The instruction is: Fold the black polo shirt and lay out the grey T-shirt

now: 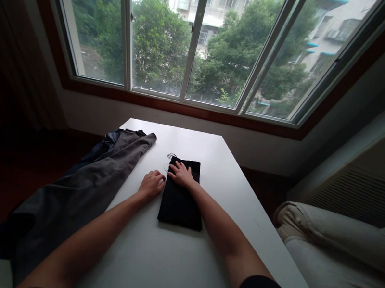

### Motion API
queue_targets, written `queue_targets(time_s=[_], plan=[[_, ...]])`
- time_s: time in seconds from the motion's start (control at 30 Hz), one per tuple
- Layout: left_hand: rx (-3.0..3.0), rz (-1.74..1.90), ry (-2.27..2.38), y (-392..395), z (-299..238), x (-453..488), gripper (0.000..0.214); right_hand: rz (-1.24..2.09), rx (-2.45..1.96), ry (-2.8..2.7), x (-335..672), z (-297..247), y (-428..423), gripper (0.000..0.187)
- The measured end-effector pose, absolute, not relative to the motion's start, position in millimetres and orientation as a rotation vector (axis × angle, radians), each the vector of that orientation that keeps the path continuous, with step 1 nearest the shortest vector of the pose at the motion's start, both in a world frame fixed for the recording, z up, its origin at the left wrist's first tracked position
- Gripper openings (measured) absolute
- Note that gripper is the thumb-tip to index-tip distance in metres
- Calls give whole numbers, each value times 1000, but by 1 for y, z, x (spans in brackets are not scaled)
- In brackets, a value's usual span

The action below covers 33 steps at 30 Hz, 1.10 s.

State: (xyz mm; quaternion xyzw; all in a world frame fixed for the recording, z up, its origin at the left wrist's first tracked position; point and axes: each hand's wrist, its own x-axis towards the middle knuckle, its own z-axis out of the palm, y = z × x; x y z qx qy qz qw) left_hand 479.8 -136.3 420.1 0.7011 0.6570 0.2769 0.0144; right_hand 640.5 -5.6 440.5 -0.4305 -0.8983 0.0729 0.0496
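Note:
A folded black garment (182, 201) lies flat in the middle of the white table (173, 262). My right hand (181, 173) rests on its far end with the fingers spread flat. My left hand (151, 185) sits on the table just left of the garment, its fingers curled under and touching the garment's left edge; whether it holds anything is hidden. A thin looped cord (170, 156) pokes out at the garment's far left corner.
Grey trousers (90, 191) lie along the table's left side over a dark blue garment (104, 144) and hang off the edge. A cream sofa (343, 255) stands to the right. A wide window (195, 37) is behind the table.

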Motion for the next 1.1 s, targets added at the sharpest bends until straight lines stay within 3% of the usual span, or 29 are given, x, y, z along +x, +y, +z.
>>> queue_targets(time_s=[0.17, 0.33, 0.53, 0.63, 0.9, 1.1], plan=[[2114, 902, 2058, -126, 422, 464, 24, 211, -1314, -2710, 642, 450, -9, 61], [1974, 992, 2153, -114, 425, 435, 31, 90, -1203, -2662, 650, 445, -64, 58], [1957, 1031, 2162, -112, 417, 436, 27, 137, -947, -2685, 674, 427, -152, 77], [1965, 1018, 2159, -112, 414, 438, 27, 163, -931, -2697, 684, 423, -167, 78], [2006, 980, 2152, -111, 413, 436, 27, 64, -1001, -2659, 705, 424, -112, 77], [2013, 972, 2153, -110, 411, 437, 27, -59, -1347, -2507, 744, 424, -24, 76]])
